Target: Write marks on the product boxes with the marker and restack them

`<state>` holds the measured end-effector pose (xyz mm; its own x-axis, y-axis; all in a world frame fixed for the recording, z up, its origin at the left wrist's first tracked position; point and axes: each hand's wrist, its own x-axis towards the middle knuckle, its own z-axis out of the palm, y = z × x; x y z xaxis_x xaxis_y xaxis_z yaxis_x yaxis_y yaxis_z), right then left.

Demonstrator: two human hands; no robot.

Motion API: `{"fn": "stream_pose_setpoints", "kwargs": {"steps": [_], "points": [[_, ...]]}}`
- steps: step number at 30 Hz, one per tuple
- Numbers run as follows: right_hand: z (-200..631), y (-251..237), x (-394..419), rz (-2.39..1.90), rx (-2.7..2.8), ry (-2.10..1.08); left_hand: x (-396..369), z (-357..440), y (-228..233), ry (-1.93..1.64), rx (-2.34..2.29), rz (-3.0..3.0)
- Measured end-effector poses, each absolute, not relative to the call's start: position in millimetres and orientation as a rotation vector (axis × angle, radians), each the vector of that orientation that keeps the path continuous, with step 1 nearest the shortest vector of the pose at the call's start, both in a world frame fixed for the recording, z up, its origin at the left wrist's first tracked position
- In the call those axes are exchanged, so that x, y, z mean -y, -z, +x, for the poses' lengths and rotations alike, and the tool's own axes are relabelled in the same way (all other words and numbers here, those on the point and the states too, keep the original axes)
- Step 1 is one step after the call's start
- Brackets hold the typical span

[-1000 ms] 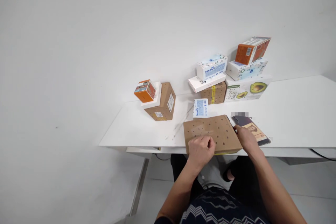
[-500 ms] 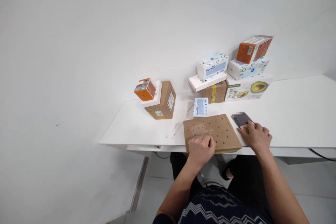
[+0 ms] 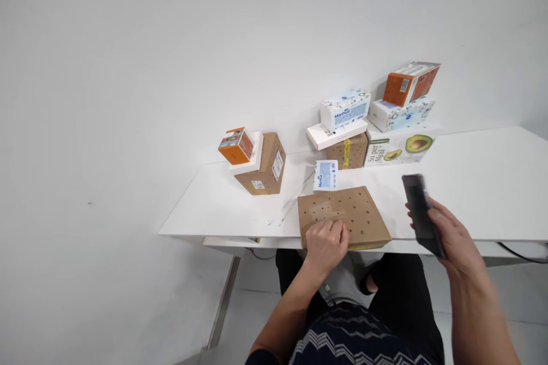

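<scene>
1. Across the middle of the frame: white table (image 3: 492,182).
2. Lower centre: dotted cardboard box (image 3: 366,217), lying at the table's front edge.
3. Upper right of centre: avocado-printed carton (image 3: 401,151), bearing two stacked boxes (image 3: 402,114).
4. Lower right: right hand (image 3: 456,236), closed around item 6.
5. Lower centre: left hand (image 3: 326,239), curled into a fist, resting on the cardboard box.
6. Right of centre: dark phone (image 3: 418,205), held tilted, right of the cardboard box.

Soft, even light (faint shadows); the phone (image 3: 421,214) looks slightly blurred.
</scene>
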<state>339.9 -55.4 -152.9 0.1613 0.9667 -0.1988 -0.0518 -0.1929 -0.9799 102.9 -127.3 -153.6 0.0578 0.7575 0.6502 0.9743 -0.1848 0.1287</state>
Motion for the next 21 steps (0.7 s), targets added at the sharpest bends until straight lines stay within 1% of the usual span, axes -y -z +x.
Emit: {"fn": "stream_pose_setpoints", "kwargs": {"steps": [1, 5, 8, 10, 16, 21], "points": [[337, 140, 64, -1.269, 0.817, -1.408, 129, 103, 154, 0.861, 1.732, -1.990], [313, 99, 99, -0.858, 0.478, -1.877, 137, 102, 155, 0.807, 1.732, -1.936], [285, 91, 120, -0.645, 0.327, -2.237, 142, 100, 159, 0.779, 1.752, -1.921], [267, 96, 128, -0.552, 0.239, -2.392, 142, 99, 163, 0.811, 1.753, -1.907], [233, 118, 131, -0.539, 0.158, -2.559, 138, 99, 164, 0.962, 1.851, -1.852], [230, 125, 128, -0.539, 0.192, -2.566, 138, 95, 175, 1.008, 1.966, -1.939]]}}
